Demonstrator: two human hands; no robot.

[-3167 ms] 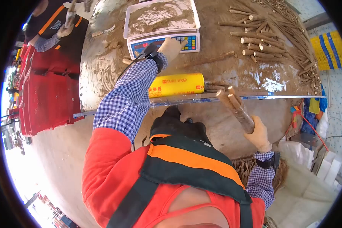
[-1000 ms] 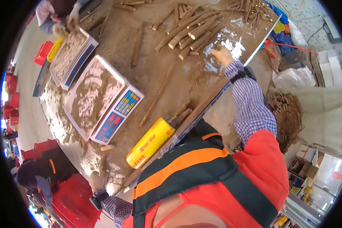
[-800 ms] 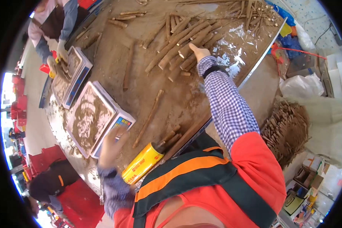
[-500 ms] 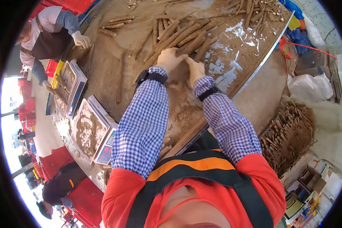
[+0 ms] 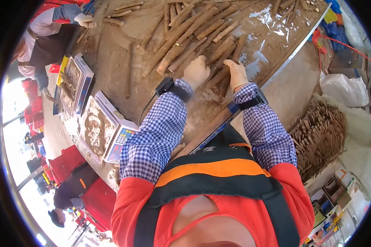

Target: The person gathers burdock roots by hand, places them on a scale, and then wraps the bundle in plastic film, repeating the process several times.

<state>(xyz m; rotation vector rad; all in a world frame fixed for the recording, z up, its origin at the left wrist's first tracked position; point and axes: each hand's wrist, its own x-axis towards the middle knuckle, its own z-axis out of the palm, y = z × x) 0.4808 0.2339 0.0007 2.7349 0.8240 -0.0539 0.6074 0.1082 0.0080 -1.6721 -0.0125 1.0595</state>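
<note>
Long brown, soil-covered roots [image 5: 180,46] lie in a loose heap at the far middle of the dusty table [image 5: 111,78]. My left hand [image 5: 196,73], in a pale glove, is closed at the near end of the heap with its fingers curled against the roots. To its right, my right hand [image 5: 236,75], also gloved, has its thumb and fingers closed about root ends. Several roots [image 5: 221,77] pass between both hands, their near ends pointing toward me. The fingertips are partly hidden.
Two scales [image 5: 115,138] [image 5: 79,88] with soiled pans stand at the left. A co-worker's gloved hand [image 5: 85,20] is at the far left. A metal edge [image 5: 297,47] bounds the table's right side. A large bundle of roots [image 5: 319,138] stands beyond it, near a white sack [image 5: 344,89].
My hands have moved apart and slightly right, and roots now show between them. The heap's near roots have spread out. The view has shifted a little.
</note>
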